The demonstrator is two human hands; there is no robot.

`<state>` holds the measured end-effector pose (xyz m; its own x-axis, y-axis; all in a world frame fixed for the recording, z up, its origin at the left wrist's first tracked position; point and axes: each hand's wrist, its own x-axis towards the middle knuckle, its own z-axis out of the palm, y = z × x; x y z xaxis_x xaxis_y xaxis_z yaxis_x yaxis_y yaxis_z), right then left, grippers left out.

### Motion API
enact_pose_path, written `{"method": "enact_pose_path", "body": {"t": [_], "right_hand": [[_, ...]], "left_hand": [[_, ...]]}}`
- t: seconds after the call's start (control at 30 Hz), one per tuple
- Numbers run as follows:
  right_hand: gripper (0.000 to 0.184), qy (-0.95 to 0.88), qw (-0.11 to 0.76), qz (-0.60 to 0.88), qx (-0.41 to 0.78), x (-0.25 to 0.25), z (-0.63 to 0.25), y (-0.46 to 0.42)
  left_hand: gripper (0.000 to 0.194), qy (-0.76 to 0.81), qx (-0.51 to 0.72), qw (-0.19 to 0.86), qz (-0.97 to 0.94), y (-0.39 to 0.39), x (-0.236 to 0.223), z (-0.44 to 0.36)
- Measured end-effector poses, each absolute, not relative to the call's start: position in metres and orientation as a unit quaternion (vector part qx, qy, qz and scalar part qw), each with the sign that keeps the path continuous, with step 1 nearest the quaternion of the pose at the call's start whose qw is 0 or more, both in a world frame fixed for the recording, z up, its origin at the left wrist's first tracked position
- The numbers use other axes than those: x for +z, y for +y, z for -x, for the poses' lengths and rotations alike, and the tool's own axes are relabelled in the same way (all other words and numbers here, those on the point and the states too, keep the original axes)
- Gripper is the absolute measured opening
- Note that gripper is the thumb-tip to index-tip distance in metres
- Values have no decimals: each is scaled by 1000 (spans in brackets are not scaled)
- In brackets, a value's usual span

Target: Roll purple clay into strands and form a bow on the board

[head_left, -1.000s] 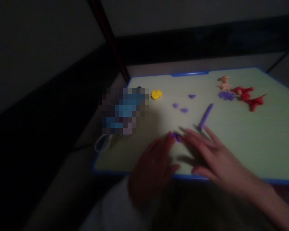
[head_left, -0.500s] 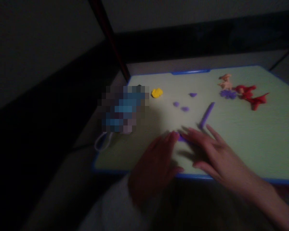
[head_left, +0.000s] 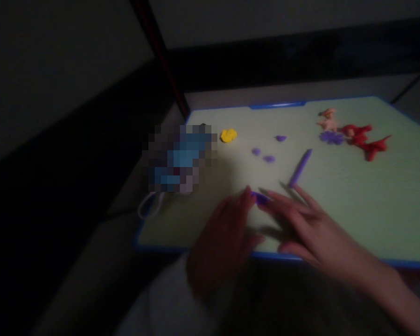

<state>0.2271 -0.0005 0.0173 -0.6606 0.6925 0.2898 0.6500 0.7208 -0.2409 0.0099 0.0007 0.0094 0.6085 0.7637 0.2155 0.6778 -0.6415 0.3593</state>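
A small strip of purple modelling clay (head_left: pixel 260 198) lies on the pale board between my hands. My left hand (head_left: pixel 227 235) touches its left end with the fingertips; these fingers are stretched out, with the thumb apart. Over the right end rest the fingertips of my right hand (head_left: pixel 310 221), fingers spread and thumb apart. They hide part of the strip. A longer purple clay roll (head_left: pixel 301 168) lies just beyond my right hand, its near end close to a fingertip. Farther back sit small purple clay lumps (head_left: pixel 269 158).
A yellow clay lump (head_left: pixel 228 135) is at the back left of the board (head_left: pixel 371 224). At the back right are a red clay shape (head_left: pixel 357 134), a purple flower-like piece (head_left: pixel 332 137) and a peach-coloured piece (head_left: pixel 328 122). A blurred-out blue object (head_left: pixel 185 154) lies at the left edge.
Both hands have shifted slightly on the purple strip: the left fingertips drew a little to the left, the right ones a little back, and more of the strip shows. Other pieces stayed put.
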Motion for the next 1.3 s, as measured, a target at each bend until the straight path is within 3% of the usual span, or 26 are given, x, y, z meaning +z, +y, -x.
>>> {"method": "enact_pose_path", "body": {"t": [0.53, 0.8, 1.3], "right_hand": [[67, -914, 176, 363, 47, 15, -225, -1], [60, -915, 159, 371, 14, 14, -226, -1], [78, -921, 142, 362, 10, 13, -226, 0]], "left_hand": [[82, 415, 195, 132, -879, -2, 6, -10], [74, 455, 270, 214, -821, -5, 6, -5], [71, 462, 292, 206, -812, -5, 4, -6]]}}
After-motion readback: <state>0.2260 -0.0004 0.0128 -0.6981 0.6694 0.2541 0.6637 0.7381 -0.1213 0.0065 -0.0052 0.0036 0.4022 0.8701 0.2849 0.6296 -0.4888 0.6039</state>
